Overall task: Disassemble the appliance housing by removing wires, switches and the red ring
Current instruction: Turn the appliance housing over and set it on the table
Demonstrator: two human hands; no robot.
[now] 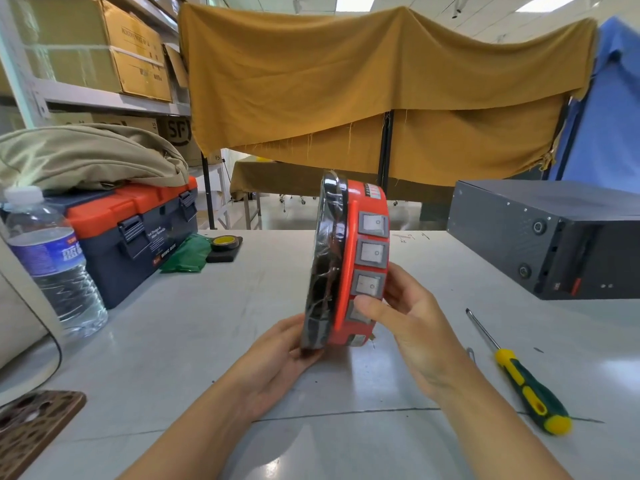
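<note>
Both hands hold the red ring [349,258] on edge above the tabletop [214,341]: left hand [277,355] fingers cup its black rim, right hand [405,317] thumb apparently presses 1 switch [356,311].

Hidden and cut-off parts

The right hand [398,320] covers the lowest switch [356,315]; the housing [343,265] hides the left hand's [277,355] fingertips. The toolbox [138,237] label is unreadably small, and the frame edge crops the grey box [554,237].

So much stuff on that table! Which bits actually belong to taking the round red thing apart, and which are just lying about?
Part of the job:
- appliance housing, held on edge by the left hand and right hand
- red ring
- switches along the ring
- screwdriver, likely the tool

Just lying about:
- water bottle
- toolbox
- tape roll
- grey metal box
</note>
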